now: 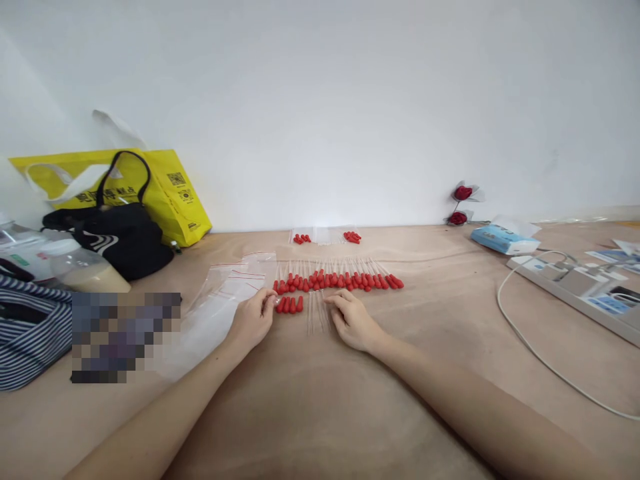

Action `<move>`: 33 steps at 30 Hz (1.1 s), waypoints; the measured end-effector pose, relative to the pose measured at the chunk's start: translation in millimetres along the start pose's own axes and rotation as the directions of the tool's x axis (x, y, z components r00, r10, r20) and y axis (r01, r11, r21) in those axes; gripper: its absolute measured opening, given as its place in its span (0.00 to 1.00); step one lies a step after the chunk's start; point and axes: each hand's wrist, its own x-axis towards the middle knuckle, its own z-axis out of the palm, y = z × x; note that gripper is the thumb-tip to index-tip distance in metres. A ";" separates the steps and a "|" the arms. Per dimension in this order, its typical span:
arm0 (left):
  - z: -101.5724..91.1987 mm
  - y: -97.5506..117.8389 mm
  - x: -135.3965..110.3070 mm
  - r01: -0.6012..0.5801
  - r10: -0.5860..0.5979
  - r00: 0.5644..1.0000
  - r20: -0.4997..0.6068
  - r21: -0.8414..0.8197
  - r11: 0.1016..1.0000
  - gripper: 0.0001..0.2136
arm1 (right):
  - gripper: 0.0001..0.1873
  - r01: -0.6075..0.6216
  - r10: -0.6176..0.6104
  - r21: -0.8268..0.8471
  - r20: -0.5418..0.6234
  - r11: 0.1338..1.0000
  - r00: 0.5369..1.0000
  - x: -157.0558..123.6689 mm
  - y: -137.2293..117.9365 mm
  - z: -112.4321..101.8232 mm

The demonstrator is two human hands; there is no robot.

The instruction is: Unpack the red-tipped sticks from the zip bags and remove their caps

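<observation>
On the table, thin clear glass droppers with red rubber bulbs [345, 281] lie side by side in a long row, their tubes pointing toward the wall. Nearer to me is a short row of several red bulbs [289, 305]. My left hand [254, 317] is at its left end, thumb and forefinger pinched together; what they hold, if anything, is too small to make out. Beside these bulbs lie several thin clear tubes [316, 313]. My right hand [353, 320] rests at their right side, fingers bent and apart, its fingertips close to the tubes.
Clear zip bags [215, 313] lie left of my hands. Another bag with red bulbs [353, 237] lies by the wall. A yellow bag [185, 200] and a black bag [125, 240] stand left. Right are a tissue pack [503, 239], a power strip [575, 293] and dark red artificial flowers [457, 218].
</observation>
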 end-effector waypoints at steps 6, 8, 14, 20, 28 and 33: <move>4.3 -6.5 3.2 0.022 -0.023 1.000 -0.016 -0.058 0.998 0.09 | 0.16 -0.075 0.073 0.041 0.042 0.996 0.996 -7.6 2.1 -8.0; 4.7 -8.4 3.2 0.048 -0.048 0.999 -0.001 -0.084 0.995 0.08 | 0.15 -0.070 0.068 0.025 0.069 0.997 0.995 -7.1 -0.2 -9.7; -1.6 -3.3 10.5 0.076 -0.077 0.996 -0.037 -0.043 0.996 0.10 | 0.13 -0.040 0.042 -0.021 0.084 0.999 0.996 -3.9 -4.8 -11.0; -3.6 9.6 34.1 0.093 -0.096 0.995 0.018 0.135 0.987 0.14 | 0.11 -0.041 0.040 0.002 0.019 0.999 0.999 -11.2 -1.6 -16.6; -9.2 7.2 39.5 0.155 -0.157 0.988 -0.002 0.169 0.973 0.11 | 0.09 0.025 -0.026 -0.039 -0.029 0.999 0.999 -37.4 3.0 -45.2; -18.0 9.7 30.3 0.008 0.020 0.974 -0.224 0.123 0.992 0.10 | 0.10 0.015 -0.023 -0.084 -0.101 0.996 0.995 -41.2 8.1 -50.5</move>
